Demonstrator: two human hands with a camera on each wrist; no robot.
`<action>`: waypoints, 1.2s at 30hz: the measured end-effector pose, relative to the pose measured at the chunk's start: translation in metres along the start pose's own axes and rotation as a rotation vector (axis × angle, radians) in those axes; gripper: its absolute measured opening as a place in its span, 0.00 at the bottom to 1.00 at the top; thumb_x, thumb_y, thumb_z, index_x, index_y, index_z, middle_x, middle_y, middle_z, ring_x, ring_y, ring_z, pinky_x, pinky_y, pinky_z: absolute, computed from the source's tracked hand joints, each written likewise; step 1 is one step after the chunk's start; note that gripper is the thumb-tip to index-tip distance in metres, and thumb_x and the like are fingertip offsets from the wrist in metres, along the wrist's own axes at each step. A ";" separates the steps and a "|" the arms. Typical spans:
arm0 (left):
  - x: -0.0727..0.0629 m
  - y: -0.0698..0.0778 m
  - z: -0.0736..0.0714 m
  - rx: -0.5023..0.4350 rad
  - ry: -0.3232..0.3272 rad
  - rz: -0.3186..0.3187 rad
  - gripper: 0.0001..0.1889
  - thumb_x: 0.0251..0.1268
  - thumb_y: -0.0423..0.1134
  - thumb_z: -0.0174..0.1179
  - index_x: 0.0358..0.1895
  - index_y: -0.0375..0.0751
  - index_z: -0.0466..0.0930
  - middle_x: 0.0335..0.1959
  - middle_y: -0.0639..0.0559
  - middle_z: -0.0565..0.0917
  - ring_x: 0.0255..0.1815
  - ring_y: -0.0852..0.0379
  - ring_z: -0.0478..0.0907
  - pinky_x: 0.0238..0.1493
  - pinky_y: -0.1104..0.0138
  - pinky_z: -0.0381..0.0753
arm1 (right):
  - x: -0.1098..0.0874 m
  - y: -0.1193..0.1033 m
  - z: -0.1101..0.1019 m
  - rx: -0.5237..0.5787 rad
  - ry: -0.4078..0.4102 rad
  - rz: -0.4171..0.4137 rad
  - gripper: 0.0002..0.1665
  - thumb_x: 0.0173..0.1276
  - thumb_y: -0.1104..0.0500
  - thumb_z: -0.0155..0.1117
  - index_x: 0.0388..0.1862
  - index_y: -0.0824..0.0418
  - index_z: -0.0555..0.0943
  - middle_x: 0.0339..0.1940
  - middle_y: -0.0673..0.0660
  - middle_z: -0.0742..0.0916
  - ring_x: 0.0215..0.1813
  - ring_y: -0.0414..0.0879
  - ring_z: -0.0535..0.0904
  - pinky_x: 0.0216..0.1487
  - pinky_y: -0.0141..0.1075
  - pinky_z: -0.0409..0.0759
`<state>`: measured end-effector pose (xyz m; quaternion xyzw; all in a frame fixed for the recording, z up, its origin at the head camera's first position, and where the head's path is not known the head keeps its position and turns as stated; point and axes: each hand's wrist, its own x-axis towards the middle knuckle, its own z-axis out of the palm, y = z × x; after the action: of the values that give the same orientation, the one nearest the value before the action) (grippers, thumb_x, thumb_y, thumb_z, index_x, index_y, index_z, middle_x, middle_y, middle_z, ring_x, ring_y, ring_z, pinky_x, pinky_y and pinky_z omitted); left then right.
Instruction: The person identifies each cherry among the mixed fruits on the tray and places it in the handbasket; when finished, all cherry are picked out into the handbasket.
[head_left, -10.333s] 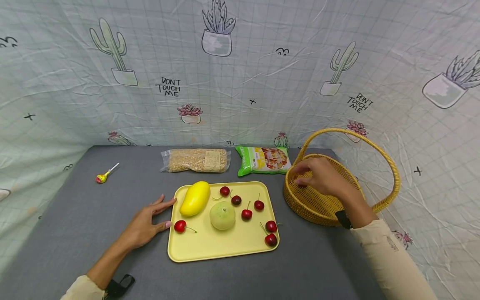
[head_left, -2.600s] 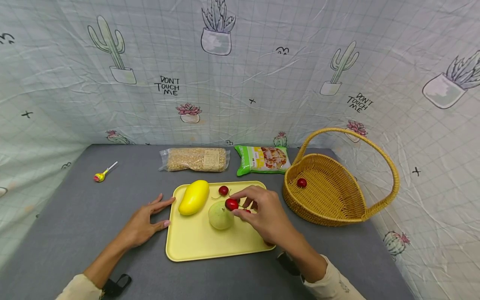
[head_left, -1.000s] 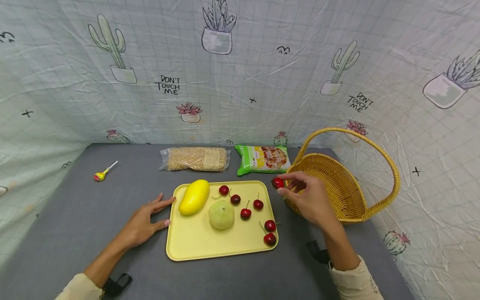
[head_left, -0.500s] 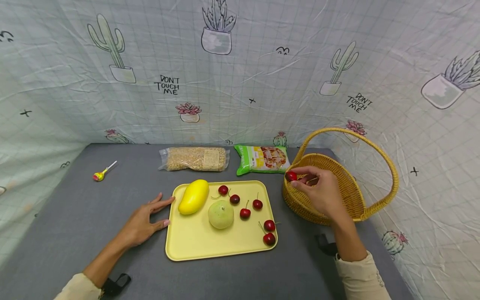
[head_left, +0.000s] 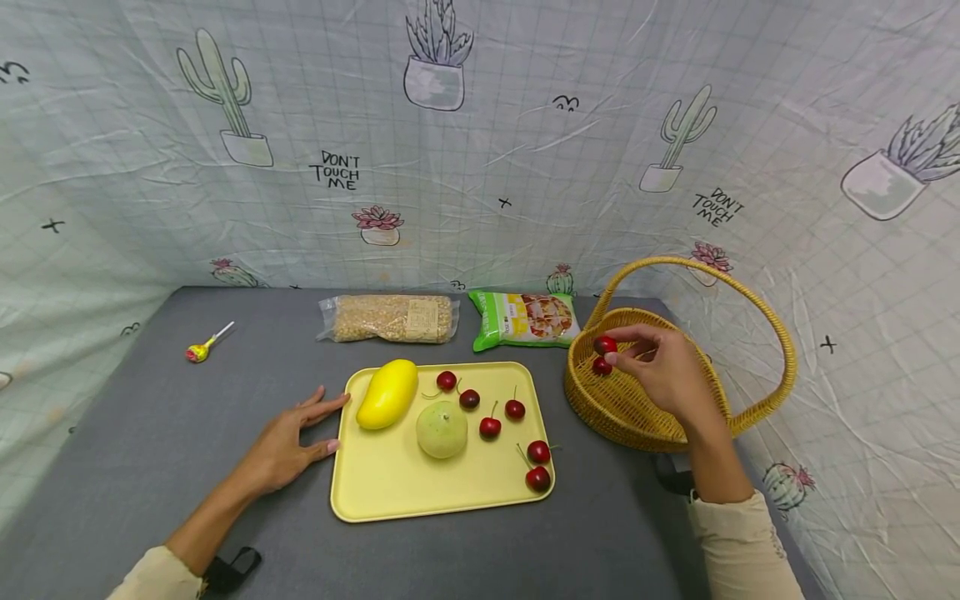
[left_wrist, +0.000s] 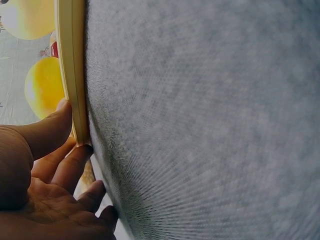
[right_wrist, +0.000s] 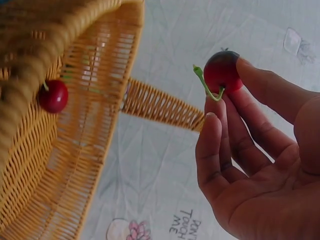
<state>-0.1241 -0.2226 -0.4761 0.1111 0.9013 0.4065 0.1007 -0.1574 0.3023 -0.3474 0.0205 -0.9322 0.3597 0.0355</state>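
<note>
Over the wicker basket (head_left: 637, 437), my right hand (head_left: 663, 371) pinches a red cherry (right_wrist: 222, 72) between thumb and fingers, its green stem curling out. Another cherry (right_wrist: 53, 96) lies inside the basket, just below the held one in the head view. My left hand (head_left: 288, 450) rests with relaxed fingers at the left edge of the yellow tray (head_left: 390, 496), thumb and fingertips against its rim (left_wrist: 72, 75). On the tray lie a yellow mango (head_left: 387, 394), a round pale green fruit (head_left: 442, 430) and several cherries (head_left: 491, 427) with stems.
Behind the tray lie a clear bag of grains (head_left: 386, 318) and a green and white snack packet (head_left: 525, 318). A lollipop (head_left: 206, 343) is at the far left of the grey table (head_left: 187, 433). The basket's tall handle (head_left: 787, 350) arches up at the right.
My right hand took a cherry from the tray's left part and carried it rightward over the basket. An earlier cherry was left in the basket. The left hand stayed at the tray.
</note>
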 end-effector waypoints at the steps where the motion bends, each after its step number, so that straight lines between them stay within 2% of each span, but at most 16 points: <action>1: 0.000 0.000 0.000 -0.001 0.000 0.000 0.38 0.65 0.37 0.74 0.79 0.47 0.72 0.84 0.25 0.56 0.84 0.20 0.51 0.75 0.24 0.55 | 0.001 0.001 -0.002 -0.004 -0.007 0.008 0.18 0.72 0.55 0.76 0.58 0.58 0.89 0.49 0.63 0.91 0.43 0.53 0.85 0.36 0.33 0.83; 11: 0.000 0.001 0.000 -0.005 0.003 0.005 0.38 0.65 0.36 0.74 0.79 0.46 0.72 0.84 0.25 0.56 0.84 0.20 0.51 0.75 0.24 0.54 | 0.015 0.012 -0.017 -0.036 -0.093 0.033 0.18 0.73 0.55 0.75 0.58 0.59 0.89 0.51 0.63 0.92 0.43 0.45 0.86 0.40 0.33 0.84; 20: 0.000 0.000 0.000 -0.009 0.001 0.005 0.38 0.66 0.36 0.74 0.79 0.46 0.72 0.84 0.25 0.56 0.84 0.20 0.51 0.75 0.24 0.54 | 0.032 0.022 -0.027 -0.099 -0.177 0.071 0.19 0.74 0.55 0.74 0.60 0.60 0.88 0.51 0.64 0.91 0.43 0.48 0.86 0.38 0.36 0.81; 28: -0.001 0.001 0.000 -0.005 -0.001 0.007 0.38 0.66 0.36 0.74 0.79 0.45 0.72 0.84 0.24 0.56 0.84 0.20 0.51 0.75 0.24 0.55 | 0.046 0.029 -0.033 -0.127 -0.231 0.103 0.18 0.73 0.53 0.75 0.57 0.61 0.89 0.50 0.64 0.91 0.42 0.50 0.82 0.36 0.38 0.77; 36: -0.001 0.000 0.000 -0.007 -0.002 0.011 0.38 0.66 0.35 0.74 0.79 0.44 0.72 0.84 0.24 0.56 0.84 0.19 0.51 0.75 0.24 0.55 | 0.057 0.038 -0.033 -0.154 -0.251 0.081 0.15 0.73 0.58 0.74 0.55 0.62 0.90 0.52 0.64 0.92 0.46 0.50 0.85 0.42 0.37 0.80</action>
<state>-0.1235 -0.2224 -0.4758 0.1160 0.8992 0.4099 0.0999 -0.2144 0.3514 -0.3441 0.0247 -0.9542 0.2827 -0.0947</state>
